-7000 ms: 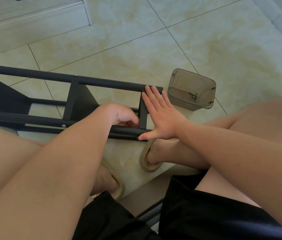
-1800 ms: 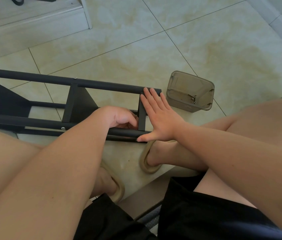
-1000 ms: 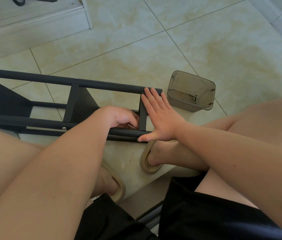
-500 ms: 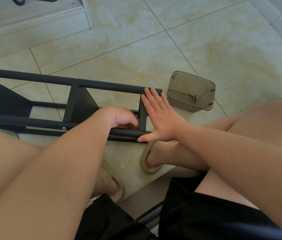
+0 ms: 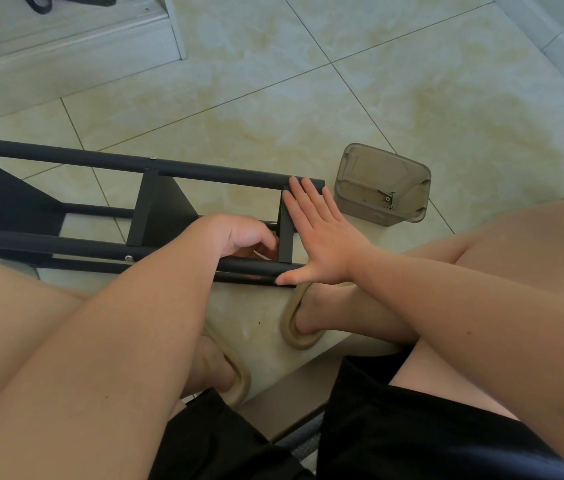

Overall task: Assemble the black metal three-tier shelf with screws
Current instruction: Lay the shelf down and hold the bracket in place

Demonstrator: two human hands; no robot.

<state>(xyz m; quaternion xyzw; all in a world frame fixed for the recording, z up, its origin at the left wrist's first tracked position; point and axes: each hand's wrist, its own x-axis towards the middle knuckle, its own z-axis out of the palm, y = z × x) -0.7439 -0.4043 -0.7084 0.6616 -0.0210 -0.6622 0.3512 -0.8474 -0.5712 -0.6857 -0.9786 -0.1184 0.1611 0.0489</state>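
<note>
Remote inspection, head view. The black metal shelf (image 5: 204, 174) lies on its side on the tiled floor (image 5: 412, 98), running from the left limit of the view to an open end near the middle, just in front of my knees. Two long tubes lie parallel, joined by a flat panel (image 5: 166, 216) and, at the open end, by a short crossbar (image 5: 286, 244). A bright screw head (image 5: 129, 258) shows on the near tube (image 5: 249, 266); a smaller one sits on the far tube. My left hand (image 5: 242, 237) reaches inside the frame beside the crossbar, with its fingers curled under and its knuckles up. A thin pale sliver shows beneath the fingers; I cannot tell whether they hold anything. My right hand (image 5: 322, 244) is flat and spread, its fingers straight along the outer face of the crossbar with their tips reaching the far tube, and its thumb lies on the end of the near tube. It grips nothing. A translucent grey-brown container (image 5: 360, 209) stands on the floor just beside the shelf's open end and apart from it, with a few screws (image 5: 388, 199) lying in its near-right corner. My feet, in beige slippers (image 5: 291, 327), rest on the floor below the frame. A raised step (image 5: 65, 57) borders the floor's far-left edge.
</note>
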